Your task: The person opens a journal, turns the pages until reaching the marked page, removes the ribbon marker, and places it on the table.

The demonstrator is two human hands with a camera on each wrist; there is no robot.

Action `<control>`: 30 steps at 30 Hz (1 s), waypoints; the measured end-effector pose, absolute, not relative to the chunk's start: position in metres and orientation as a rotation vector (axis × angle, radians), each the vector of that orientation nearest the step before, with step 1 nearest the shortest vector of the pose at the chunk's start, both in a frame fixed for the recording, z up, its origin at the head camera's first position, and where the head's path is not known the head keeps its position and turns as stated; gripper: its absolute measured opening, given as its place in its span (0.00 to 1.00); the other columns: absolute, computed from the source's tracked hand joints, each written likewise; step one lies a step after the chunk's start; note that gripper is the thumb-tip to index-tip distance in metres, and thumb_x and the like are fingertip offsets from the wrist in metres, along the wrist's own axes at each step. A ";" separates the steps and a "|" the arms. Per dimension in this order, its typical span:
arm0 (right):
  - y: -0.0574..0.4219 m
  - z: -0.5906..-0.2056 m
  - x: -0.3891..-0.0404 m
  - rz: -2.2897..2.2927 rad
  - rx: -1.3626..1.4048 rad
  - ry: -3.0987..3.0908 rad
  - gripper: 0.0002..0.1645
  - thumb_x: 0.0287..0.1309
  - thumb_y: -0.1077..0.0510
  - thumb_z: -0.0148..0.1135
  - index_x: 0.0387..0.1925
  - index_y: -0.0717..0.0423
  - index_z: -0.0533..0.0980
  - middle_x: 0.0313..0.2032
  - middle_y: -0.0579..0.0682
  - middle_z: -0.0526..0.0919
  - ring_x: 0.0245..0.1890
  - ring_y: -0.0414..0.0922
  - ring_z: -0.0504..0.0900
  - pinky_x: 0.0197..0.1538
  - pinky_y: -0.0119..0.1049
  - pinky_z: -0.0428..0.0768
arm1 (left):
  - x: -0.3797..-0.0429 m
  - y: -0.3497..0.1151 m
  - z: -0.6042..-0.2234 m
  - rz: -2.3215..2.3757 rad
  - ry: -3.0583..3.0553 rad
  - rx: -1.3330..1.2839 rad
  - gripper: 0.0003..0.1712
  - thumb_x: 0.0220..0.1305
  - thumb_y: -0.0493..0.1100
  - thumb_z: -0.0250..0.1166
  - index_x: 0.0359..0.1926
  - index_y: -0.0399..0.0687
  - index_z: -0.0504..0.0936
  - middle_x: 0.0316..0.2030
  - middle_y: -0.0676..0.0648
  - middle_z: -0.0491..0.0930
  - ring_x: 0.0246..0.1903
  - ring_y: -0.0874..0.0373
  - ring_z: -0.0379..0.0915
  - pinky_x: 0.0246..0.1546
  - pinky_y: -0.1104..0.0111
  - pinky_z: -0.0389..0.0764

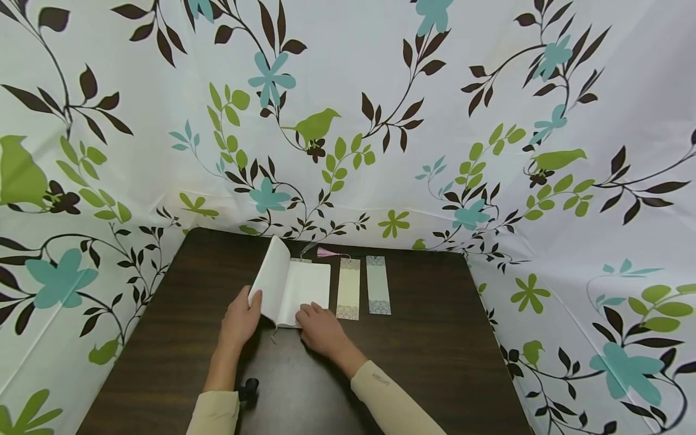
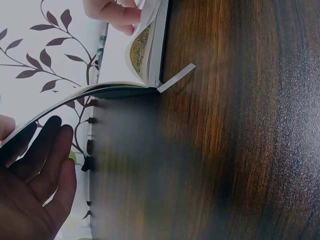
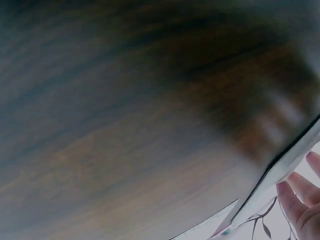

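Note:
An open book [image 1: 309, 287] with blank white pages lies toward the back of the dark table. My left hand [image 1: 239, 317] grips its raised left cover, thumb on the page side and fingers behind the cover [image 2: 95, 91]. My right hand [image 1: 323, 329] rests on the lower part of the right page, fingers touching the paper. In the left wrist view, a page curls up near the spine over a gold-patterned surface [image 2: 139, 50]. From the bottom of the spine sticks out a pale ribbon [image 2: 177, 77].
Right of the book lie a cream bookmark [image 1: 348, 290] with a pink tassel [image 1: 328, 252] and a blue-grey bookmark [image 1: 378, 285]. Behind the book's top edge, a grey tassel [image 1: 308, 248] shows. A patterned curtain [image 1: 348, 199] borders the wooden table [image 1: 435, 362].

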State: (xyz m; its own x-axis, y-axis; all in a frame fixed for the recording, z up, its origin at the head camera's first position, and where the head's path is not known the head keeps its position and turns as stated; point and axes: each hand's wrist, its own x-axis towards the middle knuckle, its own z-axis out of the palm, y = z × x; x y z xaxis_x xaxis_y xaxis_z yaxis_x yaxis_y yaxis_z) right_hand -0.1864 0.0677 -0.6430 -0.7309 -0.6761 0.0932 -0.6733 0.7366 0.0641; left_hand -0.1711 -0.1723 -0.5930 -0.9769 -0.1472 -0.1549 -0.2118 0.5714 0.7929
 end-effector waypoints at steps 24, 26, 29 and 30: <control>0.070 -0.636 -0.207 0.583 0.143 -2.877 0.64 0.63 0.32 0.72 0.86 0.55 0.52 0.81 0.57 0.64 0.71 0.57 0.76 0.69 0.59 0.73 | -0.172 -0.174 -0.594 1.439 2.697 -0.271 0.31 0.87 0.62 0.41 0.66 0.43 0.72 0.62 0.33 0.81 0.58 0.36 0.77 0.52 0.41 0.75; 0.062 -0.634 -0.206 0.675 0.142 -2.904 0.60 0.67 0.33 0.67 0.86 0.57 0.52 0.80 0.58 0.66 0.73 0.58 0.74 0.71 0.60 0.70 | -0.172 -0.173 -0.594 1.450 2.698 -0.271 0.30 0.87 0.63 0.41 0.66 0.44 0.72 0.62 0.33 0.81 0.58 0.37 0.77 0.52 0.41 0.75; 0.049 -0.632 -0.201 0.702 0.279 -2.937 0.50 0.73 0.36 0.61 0.84 0.52 0.57 0.78 0.56 0.70 0.74 0.56 0.73 0.72 0.60 0.68 | -0.174 -0.170 -0.594 1.471 2.699 -0.259 0.30 0.87 0.62 0.41 0.64 0.44 0.72 0.60 0.33 0.81 0.56 0.37 0.77 0.51 0.43 0.74; 0.044 -0.631 -0.199 0.685 0.344 -2.944 0.46 0.75 0.36 0.59 0.84 0.49 0.59 0.78 0.54 0.71 0.75 0.54 0.73 0.72 0.59 0.68 | -0.174 -0.168 -0.594 1.479 2.701 -0.254 0.29 0.87 0.62 0.41 0.64 0.44 0.73 0.59 0.33 0.81 0.55 0.38 0.77 0.51 0.43 0.75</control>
